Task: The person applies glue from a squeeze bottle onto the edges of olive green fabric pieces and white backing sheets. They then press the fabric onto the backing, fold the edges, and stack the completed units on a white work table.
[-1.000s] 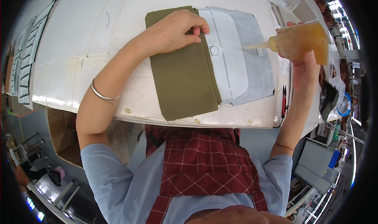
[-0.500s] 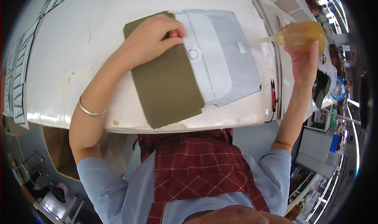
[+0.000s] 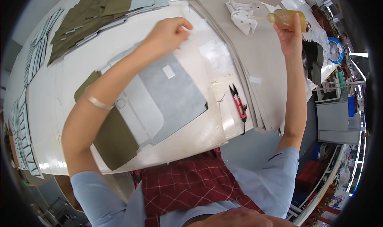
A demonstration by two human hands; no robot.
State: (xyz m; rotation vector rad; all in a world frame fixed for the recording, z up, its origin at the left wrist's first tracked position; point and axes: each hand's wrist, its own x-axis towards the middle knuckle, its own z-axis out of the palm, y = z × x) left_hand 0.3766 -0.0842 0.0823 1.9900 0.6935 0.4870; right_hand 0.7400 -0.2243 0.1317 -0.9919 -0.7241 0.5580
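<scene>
A squeeze bottle of amber liquid lies almost level in my right hand, its thin nozzle pointing left at a crumpled white spotted cloth. My left hand hovers over the table past the upper edge of a grey fabric panel. Its fingers are curled together, and whatever they may hold is hidden. A paler grey piece with a small ring drawn on it joins the panel to an olive fabric piece. My left forearm covers part of these pieces.
Red-handled thread snips lie right of the panel. Stacked grey sheets line the table's right side. Overlapping olive pieces and striped strips occupy the far left. A blue fan stands at the right.
My left hand has lifted off the olive piece and moved away from it. The bottle has come over the spotted cloth. The view has turned right, showing the snips and grey sheets more fully.
</scene>
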